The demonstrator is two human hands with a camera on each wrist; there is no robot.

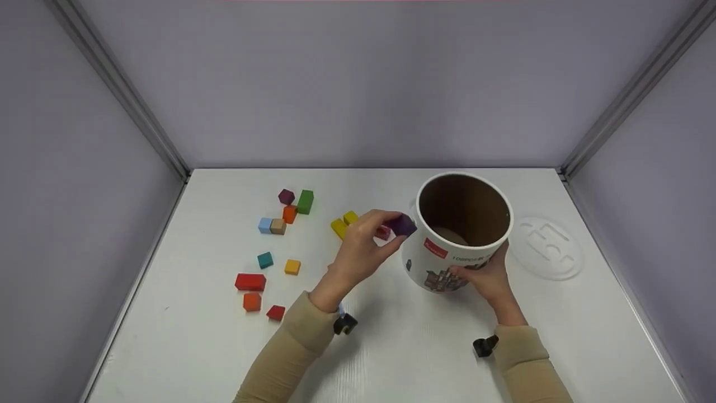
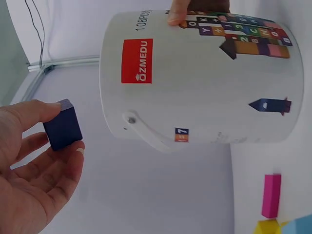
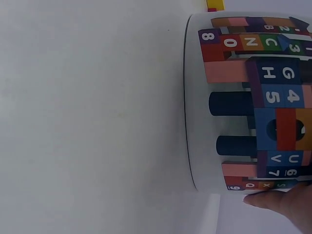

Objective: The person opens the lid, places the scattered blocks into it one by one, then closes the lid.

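Observation:
My left hand (image 1: 361, 246) pinches a dark purple block (image 1: 403, 225) between thumb and fingers, just left of the bucket's rim. In the left wrist view the block (image 2: 63, 126) shows as a small dark cube beside the open end. The white bucket (image 1: 414, 257) stands tilted a little, its mouth uncovered and its brown inside showing. My right hand (image 1: 492, 277) holds the bucket at its lower right side, thumb on the printed front. In the right wrist view, part of that hand (image 3: 280, 202) rests against the printed wall. The bucket's floor is partly visible inside.
A clear round lid (image 1: 547, 248) lies right of the bucket. Yellow blocks (image 1: 339, 228) and a magenta block (image 1: 383, 233) lie behind my left hand. Farther left are several scattered blocks, among them a green block (image 1: 305, 202), a red block (image 1: 250, 282) and a teal block (image 1: 265, 259).

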